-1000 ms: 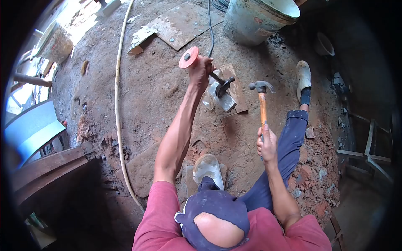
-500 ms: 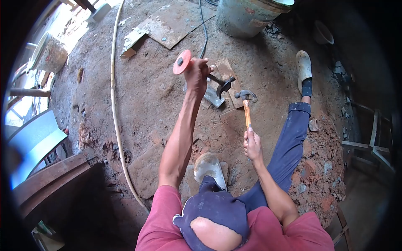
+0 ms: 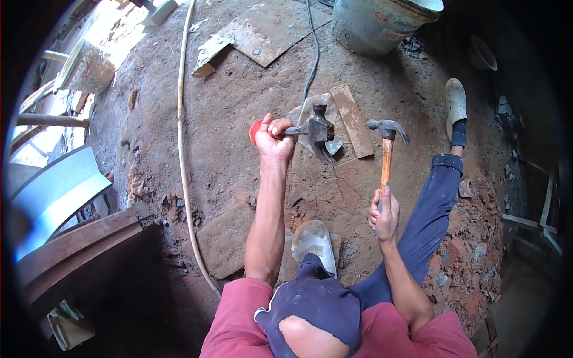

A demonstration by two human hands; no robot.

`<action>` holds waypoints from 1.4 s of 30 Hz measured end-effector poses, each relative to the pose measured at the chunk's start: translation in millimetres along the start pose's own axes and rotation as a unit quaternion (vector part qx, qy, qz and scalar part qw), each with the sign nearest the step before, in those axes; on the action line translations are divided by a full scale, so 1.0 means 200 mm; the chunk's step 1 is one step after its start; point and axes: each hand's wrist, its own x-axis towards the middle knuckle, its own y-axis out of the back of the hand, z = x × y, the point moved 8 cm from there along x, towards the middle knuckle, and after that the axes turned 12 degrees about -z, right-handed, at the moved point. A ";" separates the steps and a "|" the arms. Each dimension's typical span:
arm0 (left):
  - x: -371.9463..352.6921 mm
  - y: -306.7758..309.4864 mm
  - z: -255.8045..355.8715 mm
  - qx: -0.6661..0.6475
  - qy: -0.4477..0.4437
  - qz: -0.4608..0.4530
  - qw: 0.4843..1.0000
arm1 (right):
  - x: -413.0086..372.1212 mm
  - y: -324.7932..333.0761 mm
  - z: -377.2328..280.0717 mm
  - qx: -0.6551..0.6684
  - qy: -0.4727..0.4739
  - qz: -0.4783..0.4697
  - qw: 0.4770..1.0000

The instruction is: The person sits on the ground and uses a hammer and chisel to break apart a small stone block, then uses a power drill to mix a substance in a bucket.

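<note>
My left hand (image 3: 276, 140) is wrapped round the handle of a dark metal claw hammer (image 3: 321, 130). Its head points right, claws down, and a red disc (image 3: 255, 132) shows at the other side of my fist. My right hand (image 3: 385, 213) grips the lower handle of a second claw hammer (image 3: 387, 161), orange-brown and held upright, head on top. Beyond the first hammer, a brown board strip (image 3: 352, 119) and a crumpled pale sheet (image 3: 304, 113) lie on the dirt. The hammers are apart from each other.
A large dirty bucket (image 3: 376, 30) stands ahead; another bucket (image 3: 89, 68) is at the left. A pale hose (image 3: 182, 107) and a dark cable (image 3: 312, 53) cross the dirt floor. A flat board (image 3: 268, 30) lies ahead. Rubble (image 3: 465, 250) is heaped beside my right leg.
My left hand has lowered and turned, so its palm side and the hammer head now face the camera, with the red disc partly hidden. The right hammer stays upright; the view has shifted slightly.
</note>
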 end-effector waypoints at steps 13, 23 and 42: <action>-0.11 -0.14 -0.03 -0.018 -0.009 -0.083 0.996 | 0.00 -0.08 -0.07 -0.030 0.015 -0.039 0.999; -0.19 -0.43 -0.30 0.584 -0.302 -0.186 0.730 | 0.06 0.00 -0.22 -0.215 0.063 -0.030 0.974; -0.13 -0.26 -0.38 0.702 -0.246 -0.217 0.632 | 0.13 -0.08 -0.50 -0.292 0.267 -0.022 0.918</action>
